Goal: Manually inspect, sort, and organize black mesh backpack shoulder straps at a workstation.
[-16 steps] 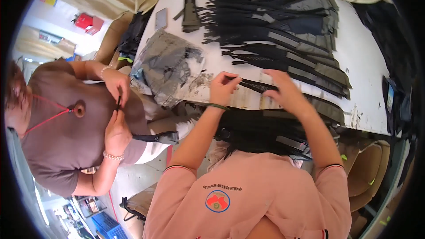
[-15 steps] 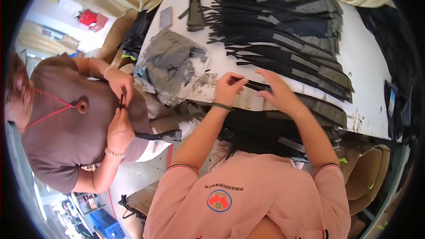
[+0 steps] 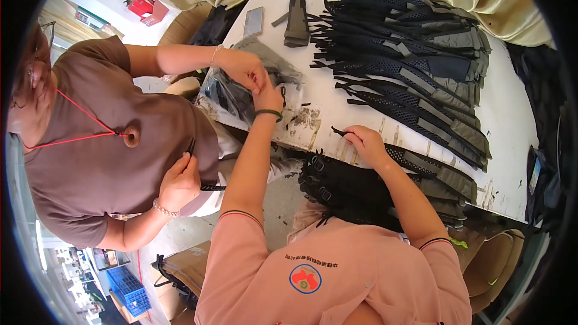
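My left hand (image 3: pixel 269 100) is stretched to the clear plastic bag (image 3: pixel 220 97), which has dark small parts inside. A co-worker's hand (image 3: pixel 244 71) overlaps its fingers, so their grip is hidden. A small black buckle (image 3: pixel 283 92) shows at that hand's edge. My right hand (image 3: pixel 367 145) is closed at the table's front edge, pinching the thin black webbing end (image 3: pixel 339 131) of a padded shoulder strap (image 3: pixel 430 165). The strap, black mesh and grey cloth, runs off to the right beneath my forearm. Several black backpack bodies with buckles (image 3: pixel 343 183) are stacked below the edge.
Many similar black and grey straps (image 3: pixel 397 48) lie in rows across the white table (image 3: pixel 512 114). Behind the bag are a phone (image 3: pixel 254 21) and a single strap (image 3: pixel 297 15). The co-worker (image 3: pixel 102 120) sits close on the left. An open cardboard box (image 3: pixel 497 259) stands at right.
My left hand has left the strap and moved left to the plastic bag. The co-worker's far hand has also reached over to it. My right hand now pinches the webbing end.
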Demonstrator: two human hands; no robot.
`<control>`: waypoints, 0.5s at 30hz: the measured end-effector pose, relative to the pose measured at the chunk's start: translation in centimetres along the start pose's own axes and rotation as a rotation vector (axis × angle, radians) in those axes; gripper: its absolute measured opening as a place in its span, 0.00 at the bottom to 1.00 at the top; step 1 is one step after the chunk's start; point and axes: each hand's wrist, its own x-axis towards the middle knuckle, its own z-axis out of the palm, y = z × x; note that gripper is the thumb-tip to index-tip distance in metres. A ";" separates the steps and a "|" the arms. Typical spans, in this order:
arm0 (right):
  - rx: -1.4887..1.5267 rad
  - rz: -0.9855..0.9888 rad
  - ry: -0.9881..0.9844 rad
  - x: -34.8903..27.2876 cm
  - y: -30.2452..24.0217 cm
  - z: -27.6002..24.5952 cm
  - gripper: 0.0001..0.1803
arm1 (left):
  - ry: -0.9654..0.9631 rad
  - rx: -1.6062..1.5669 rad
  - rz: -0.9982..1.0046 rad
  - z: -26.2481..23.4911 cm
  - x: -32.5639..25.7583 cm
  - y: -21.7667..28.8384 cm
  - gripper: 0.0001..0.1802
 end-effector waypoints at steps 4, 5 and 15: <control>-0.108 -0.150 0.064 0.1 0.5 -0.2 0.08 | -0.265 0.308 -0.009 -0.8 -0.5 2.1 0.36; -0.108 -0.125 0.047 0.1 0.4 -0.1 0.08 | -0.308 0.283 0.027 -1.0 -0.9 2.1 0.35; -0.287 -0.300 0.070 2.0 -4.6 0.6 0.18 | 0.056 -0.304 0.120 -7.4 2.0 1.1 0.15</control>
